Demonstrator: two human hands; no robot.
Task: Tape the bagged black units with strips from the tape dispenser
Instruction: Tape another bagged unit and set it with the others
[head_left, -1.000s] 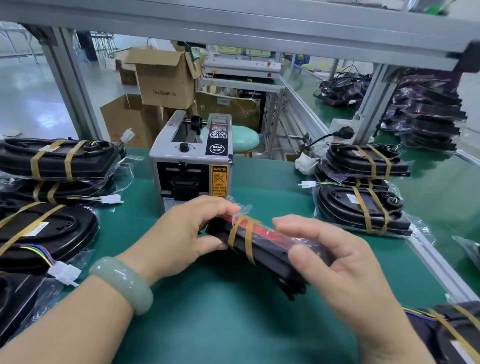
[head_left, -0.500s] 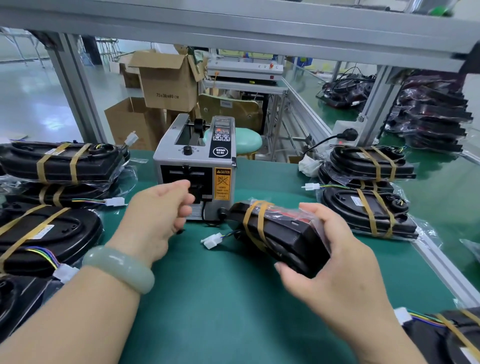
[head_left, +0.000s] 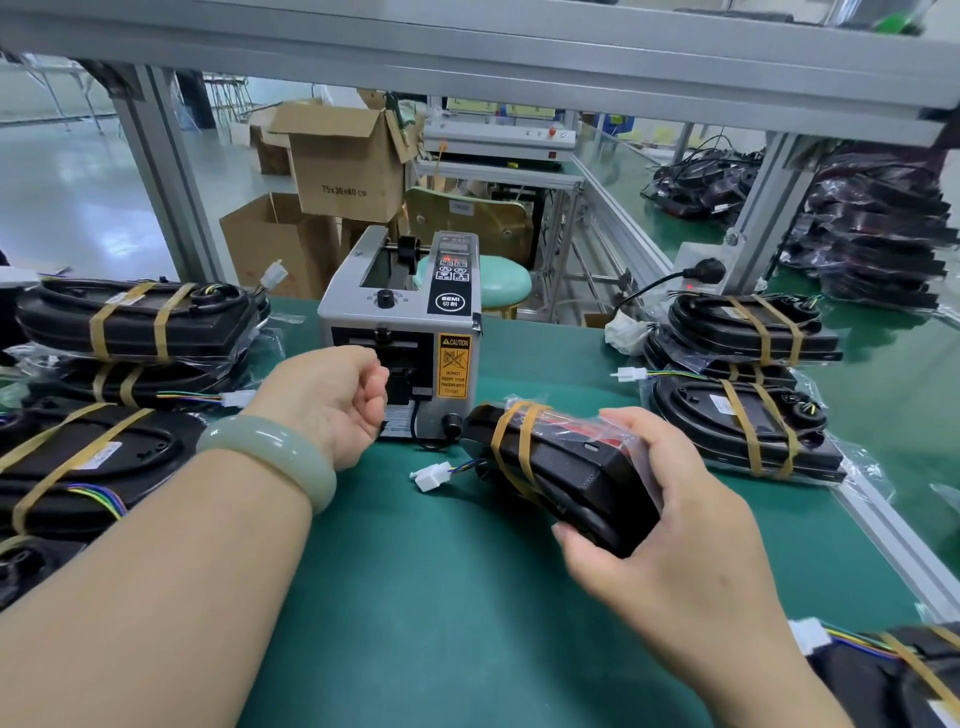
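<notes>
My right hand (head_left: 670, 525) grips the near end of a bagged black unit (head_left: 561, 467), which tilts above the green mat. Two tan tape bands wrap the unit's far end, and its white connector (head_left: 430, 475) lies on the mat. The grey tape dispenser (head_left: 400, 332) stands just behind it. My left hand (head_left: 332, 400), with a jade bangle on the wrist, sits at the dispenser's front outlet with its fingers curled. No strip shows between those fingers.
Taped black units are stacked at the left (head_left: 135, 317) and at the right (head_left: 748, 332). Another taped unit (head_left: 904, 670) lies at the bottom right corner. An aluminium rail (head_left: 893, 540) edges the mat on the right. Cardboard boxes (head_left: 343, 161) stand behind the bench.
My left hand let go of the unit and moved up to the dispenser outlet. My right hand swung the unit to the right and tilted it.
</notes>
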